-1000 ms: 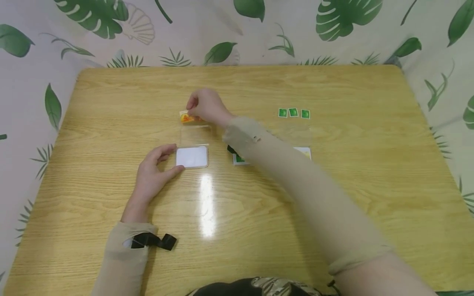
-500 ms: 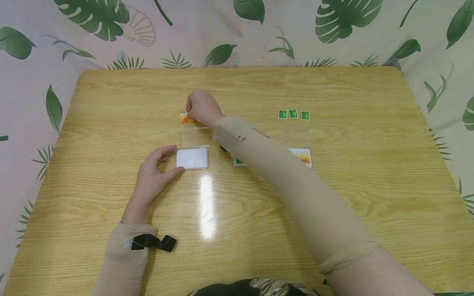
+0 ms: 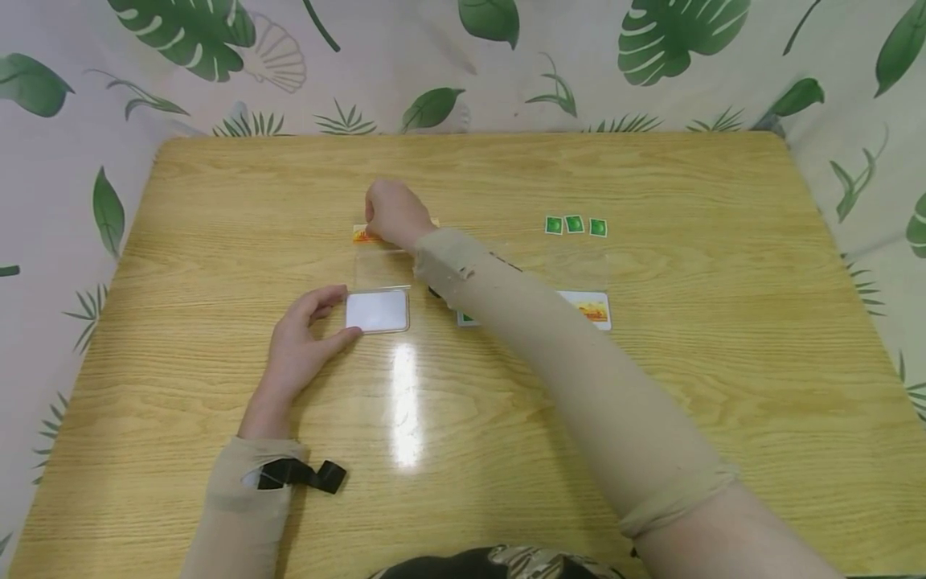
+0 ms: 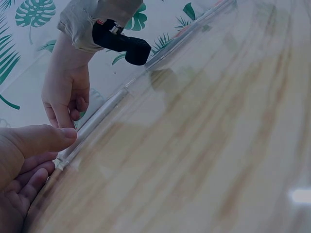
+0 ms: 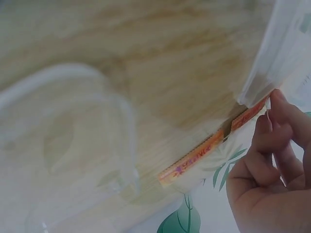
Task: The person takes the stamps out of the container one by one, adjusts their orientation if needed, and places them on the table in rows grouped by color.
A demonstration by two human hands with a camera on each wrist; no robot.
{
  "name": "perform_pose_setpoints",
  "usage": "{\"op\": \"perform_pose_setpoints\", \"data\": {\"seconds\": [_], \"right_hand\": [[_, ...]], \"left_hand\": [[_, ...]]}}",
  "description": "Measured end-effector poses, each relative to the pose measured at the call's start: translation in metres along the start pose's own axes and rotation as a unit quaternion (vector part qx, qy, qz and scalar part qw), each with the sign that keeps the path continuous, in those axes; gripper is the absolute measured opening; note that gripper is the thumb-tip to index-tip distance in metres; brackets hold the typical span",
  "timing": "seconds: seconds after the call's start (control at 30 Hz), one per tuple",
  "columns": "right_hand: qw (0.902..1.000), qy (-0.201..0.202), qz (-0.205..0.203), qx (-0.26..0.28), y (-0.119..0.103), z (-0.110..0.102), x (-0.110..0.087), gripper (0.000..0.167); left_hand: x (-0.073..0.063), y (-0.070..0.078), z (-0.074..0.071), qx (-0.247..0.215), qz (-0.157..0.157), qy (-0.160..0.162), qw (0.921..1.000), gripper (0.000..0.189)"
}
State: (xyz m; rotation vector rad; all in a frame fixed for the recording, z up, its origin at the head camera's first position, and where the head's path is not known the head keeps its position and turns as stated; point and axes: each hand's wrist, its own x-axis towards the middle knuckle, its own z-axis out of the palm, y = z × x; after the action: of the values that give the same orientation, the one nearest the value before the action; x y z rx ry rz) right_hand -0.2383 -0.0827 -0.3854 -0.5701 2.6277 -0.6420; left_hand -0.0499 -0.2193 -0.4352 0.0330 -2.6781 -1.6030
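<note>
My left hand [image 3: 298, 334] holds a small clear plastic case [image 3: 377, 330] by its left corners, thumb in front and fingers behind. A plain white card [image 3: 376, 310] lies in it, and its clear lid [image 3: 379, 269] is folded back. Beyond the lid my right hand [image 3: 398, 213] reaches down and pinches the end of an orange stamp [image 5: 250, 114] between thumb and fingertip. Another orange stamp [image 5: 194, 159] with serrated edges lies in line with it on the table; the hand partly covers the pair in the head view.
Three green stamps [image 3: 575, 224] lie in a row at the back right. In front of them a second clear lid [image 3: 579, 265] lies behind a white card [image 3: 595, 310] with an orange picture, partly under my right forearm. A black strap [image 3: 329, 476] hangs from the left sleeve.
My right hand has turned and sunk slightly toward the orange stamps. Its forearm has swung a little left, uncovering more of the orange-pictured card. The left hand keeps its place.
</note>
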Motion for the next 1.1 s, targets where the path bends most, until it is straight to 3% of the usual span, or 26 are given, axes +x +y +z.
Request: {"op": "perform_pose_setpoints", "data": {"seconds": [0.27, 0.9, 1.1], "right_hand": [[0.9999, -0.003, 0.003, -0.010, -0.001, 0.000, -0.001, 0.013], [0.9995, -0.013, 0.011, 0.028, 0.000, -0.005, -0.001, 0.012], [0.9986, -0.009, -0.012, 0.051, 0.003, -0.010, -0.010, 0.014]], "left_hand": [[-0.001, 0.000, 0.000, 0.004, 0.001, 0.003, 1.0000, 0.055], [0.000, -0.002, 0.001, 0.005, 0.004, 0.001, 1.0000, 0.056], [0.001, -0.003, 0.001, 0.006, 0.001, 0.002, 1.0000, 0.056]]}}
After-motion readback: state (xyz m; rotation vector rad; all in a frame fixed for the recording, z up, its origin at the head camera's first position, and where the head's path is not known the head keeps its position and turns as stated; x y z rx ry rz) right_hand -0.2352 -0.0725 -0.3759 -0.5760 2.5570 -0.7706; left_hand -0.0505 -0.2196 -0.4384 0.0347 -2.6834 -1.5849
